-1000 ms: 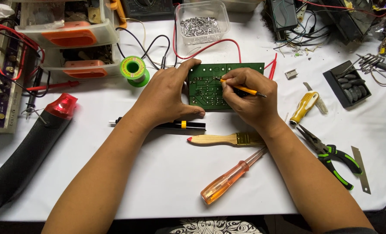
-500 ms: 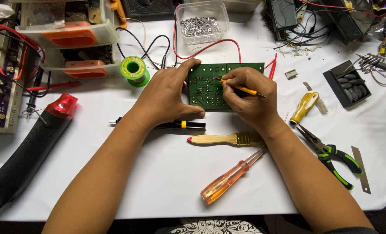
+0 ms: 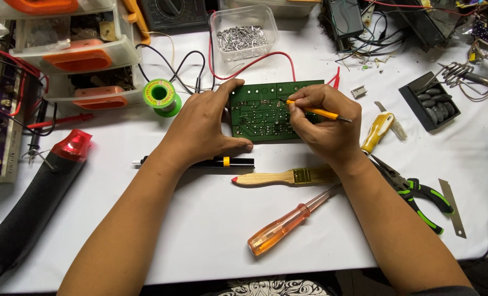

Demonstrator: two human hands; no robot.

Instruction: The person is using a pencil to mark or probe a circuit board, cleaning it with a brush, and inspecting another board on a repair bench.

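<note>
1. White worktable (image 3: 200, 219), cluttered; I see nothing changed since the earlier frame.
2. Left hand (image 3: 203, 129) lies open, steadying the green circuit board (image 3: 257, 112).
3. Right hand (image 3: 323, 123) pinches a yellow pen-like tool (image 3: 318, 112), tip on the board.
4. Green solder spool (image 3: 160, 97) lies beyond the left hand.

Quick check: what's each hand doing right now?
Left hand: open, fingers spread, steadying the green circuit board.
Right hand: closed on a thin yellow-handled tool, tip on the board.
</note>
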